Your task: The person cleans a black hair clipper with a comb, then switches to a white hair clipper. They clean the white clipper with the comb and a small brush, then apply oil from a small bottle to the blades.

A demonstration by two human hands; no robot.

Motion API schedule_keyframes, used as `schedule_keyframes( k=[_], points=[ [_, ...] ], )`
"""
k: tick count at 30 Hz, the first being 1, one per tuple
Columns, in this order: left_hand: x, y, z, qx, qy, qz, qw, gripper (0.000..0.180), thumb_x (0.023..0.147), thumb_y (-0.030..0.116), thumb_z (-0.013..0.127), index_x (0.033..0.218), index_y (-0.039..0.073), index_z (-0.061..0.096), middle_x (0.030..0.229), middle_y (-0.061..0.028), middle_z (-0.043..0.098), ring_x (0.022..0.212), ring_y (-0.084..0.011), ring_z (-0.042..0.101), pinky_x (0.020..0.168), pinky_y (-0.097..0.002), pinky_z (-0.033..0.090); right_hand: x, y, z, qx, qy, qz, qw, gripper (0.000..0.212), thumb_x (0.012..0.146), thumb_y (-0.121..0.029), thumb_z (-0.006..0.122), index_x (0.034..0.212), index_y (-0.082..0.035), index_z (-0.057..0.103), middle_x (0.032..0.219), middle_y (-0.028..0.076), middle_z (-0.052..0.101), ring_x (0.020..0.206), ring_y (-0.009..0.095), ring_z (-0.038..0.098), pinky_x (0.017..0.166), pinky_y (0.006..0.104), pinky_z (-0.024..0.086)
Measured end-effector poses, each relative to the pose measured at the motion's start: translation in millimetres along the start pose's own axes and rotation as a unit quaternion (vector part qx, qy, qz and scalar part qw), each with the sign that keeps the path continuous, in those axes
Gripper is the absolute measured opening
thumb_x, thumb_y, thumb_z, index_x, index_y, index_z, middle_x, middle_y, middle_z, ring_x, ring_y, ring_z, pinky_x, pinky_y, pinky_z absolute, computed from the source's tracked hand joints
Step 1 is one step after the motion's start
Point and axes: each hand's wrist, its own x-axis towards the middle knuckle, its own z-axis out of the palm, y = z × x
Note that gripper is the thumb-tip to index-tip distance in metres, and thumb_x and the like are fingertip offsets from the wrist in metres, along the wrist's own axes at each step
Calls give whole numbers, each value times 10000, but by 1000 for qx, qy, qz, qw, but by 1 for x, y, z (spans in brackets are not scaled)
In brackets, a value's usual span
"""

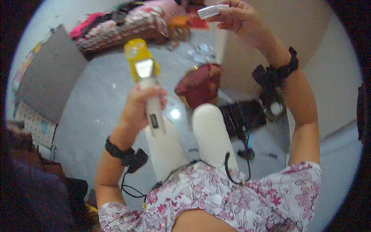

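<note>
Left hand (142,103) is wrapped tight around the white handle of a hair trimmer (147,83), blade end pointing up and away, a yellow guard comb capping the head. Up top, the right hand (235,16) pinches a small white rectangular piece (210,11) between thumb and fingertips, raised well apart from the trimmer. Both wrists wear black straps with small black units. Below, white trousers (210,131) and a floral pink-and-white top (239,193). A dark red cloth bundle (201,83) sits on the grey floor (96,100) just past the knees. A heap of bright clothes (127,21) lies farther off.
</note>
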Motion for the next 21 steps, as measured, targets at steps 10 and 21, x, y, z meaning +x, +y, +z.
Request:
schedule_keyframes(
  k=[10, 21],
  points=[
    [38, -35, 34, -24, -24, -134, 990, 217, 803, 163, 565, 963, 29, 504, 822, -84, 583, 679, -160, 570, 597, -290, 503, -277, 174, -181, -372, 253, 346, 823, 178, 753, -140, 570, 910, -64, 534, 754, 47, 609, 623, 113, 581, 491, 245, 417],
    [60, -59, 41, -5, 25, -192, 981, 188, 798, 142, 580, 928, 33, 499, 800, -82, 581, 639, -156, 569, 558, -280, 511, -463, 398, -116, -459, 254, 408, 747, 192, 690, -105, 632, 809, -2, 521, 708, 118, 597, 561, 184, 600, 523, 308, 470]
  ],
)
